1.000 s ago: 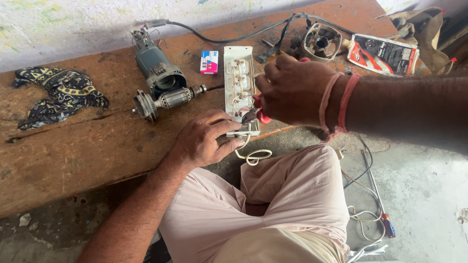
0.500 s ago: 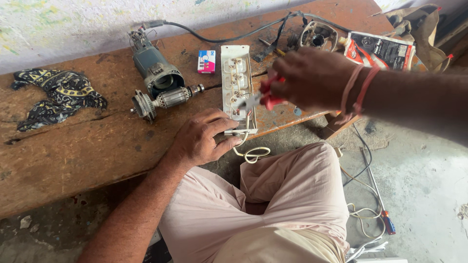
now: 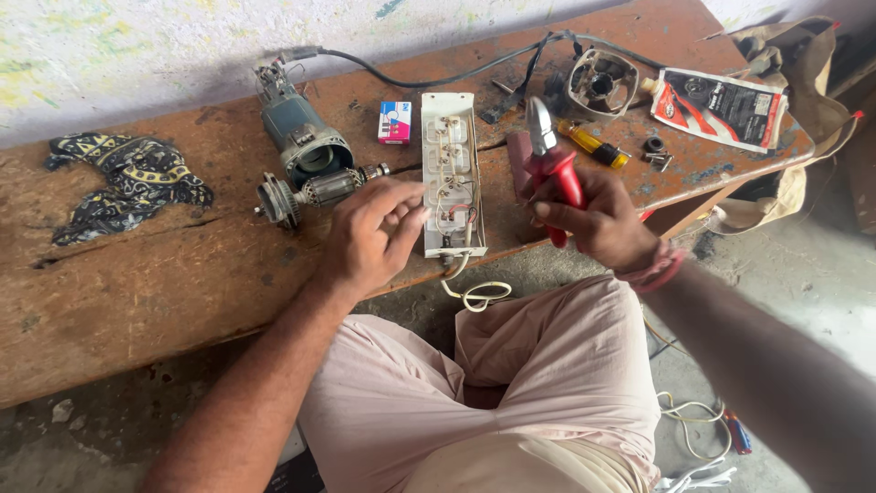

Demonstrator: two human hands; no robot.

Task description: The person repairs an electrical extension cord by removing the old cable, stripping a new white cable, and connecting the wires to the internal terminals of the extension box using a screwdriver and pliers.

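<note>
Worn wooden bench (image 3: pixel 137 301) carries a motor housing (image 3: pixel 301 137) and armature (image 3: pixel 319 190) left of the opened white socket strip (image 3: pixel 452 173); patterned cloth (image 3: pixel 123 183) lies far left. Left hand (image 3: pixel 365 237), fingers loosely spread, touches the strip's left edge. Right hand (image 3: pixel 598 219) grips red-handled pliers (image 3: pixel 552 169) upright, just right of the strip near the bench's front edge.

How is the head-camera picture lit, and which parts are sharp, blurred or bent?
Head view: soft, even daylight, faint shadows, no strong glare; the white switch board and red-handled pliers are sharp; the right hand and left hand show little blur; the bench edge bows slightly from wide-lens distortion.
</note>
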